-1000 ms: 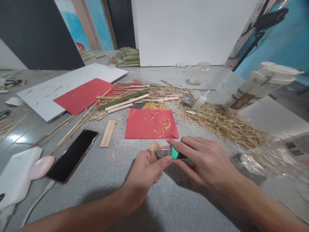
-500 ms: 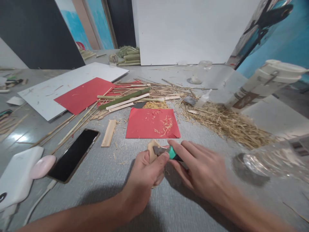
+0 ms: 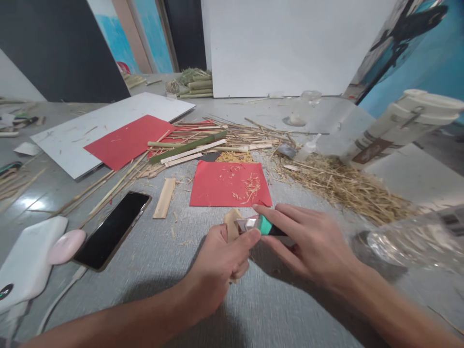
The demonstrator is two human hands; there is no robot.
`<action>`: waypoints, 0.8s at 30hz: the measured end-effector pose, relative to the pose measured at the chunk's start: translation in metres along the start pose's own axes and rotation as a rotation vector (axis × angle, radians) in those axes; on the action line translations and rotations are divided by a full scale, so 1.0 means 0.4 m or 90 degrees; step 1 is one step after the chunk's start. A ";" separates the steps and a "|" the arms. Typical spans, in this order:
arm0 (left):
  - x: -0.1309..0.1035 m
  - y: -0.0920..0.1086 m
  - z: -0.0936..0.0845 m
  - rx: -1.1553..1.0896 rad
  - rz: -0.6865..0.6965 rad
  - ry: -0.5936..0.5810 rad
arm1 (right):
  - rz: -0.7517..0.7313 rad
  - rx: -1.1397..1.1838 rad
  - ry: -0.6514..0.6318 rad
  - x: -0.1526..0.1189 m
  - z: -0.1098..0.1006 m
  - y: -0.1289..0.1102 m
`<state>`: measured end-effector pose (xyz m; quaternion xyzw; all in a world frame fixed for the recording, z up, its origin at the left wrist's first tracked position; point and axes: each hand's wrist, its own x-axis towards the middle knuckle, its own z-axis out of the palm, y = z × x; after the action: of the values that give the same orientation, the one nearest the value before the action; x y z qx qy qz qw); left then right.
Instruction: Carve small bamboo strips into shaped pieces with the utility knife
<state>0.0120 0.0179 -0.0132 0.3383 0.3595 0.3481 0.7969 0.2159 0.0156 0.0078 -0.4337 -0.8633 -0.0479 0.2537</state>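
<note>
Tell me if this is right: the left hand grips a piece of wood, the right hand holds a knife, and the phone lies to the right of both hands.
Wrong side: the phone lies to the left of the left hand, as the head view shows. That hand does grip the piece of wood, and the right hand does hold the knife.
</note>
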 end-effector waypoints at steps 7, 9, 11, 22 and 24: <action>-0.005 -0.003 -0.009 0.065 -0.005 0.004 | -0.010 -0.002 -0.038 -0.003 -0.010 0.003; -0.008 -0.002 -0.007 0.075 -0.003 0.000 | -0.013 -0.002 -0.043 -0.002 -0.013 0.002; -0.011 -0.001 -0.005 0.083 0.008 -0.002 | -0.013 -0.003 -0.051 -0.001 -0.017 0.003; -0.015 -0.002 0.003 0.061 0.027 0.024 | -0.003 -0.060 -0.005 -0.002 -0.008 -0.028; -0.016 0.000 0.005 0.037 0.029 0.027 | 0.008 -0.073 0.019 -0.004 0.002 -0.044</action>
<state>0.0104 0.0121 -0.0100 0.3623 0.3787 0.3628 0.7706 0.2027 0.0038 0.0089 -0.4526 -0.8524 -0.1022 0.2412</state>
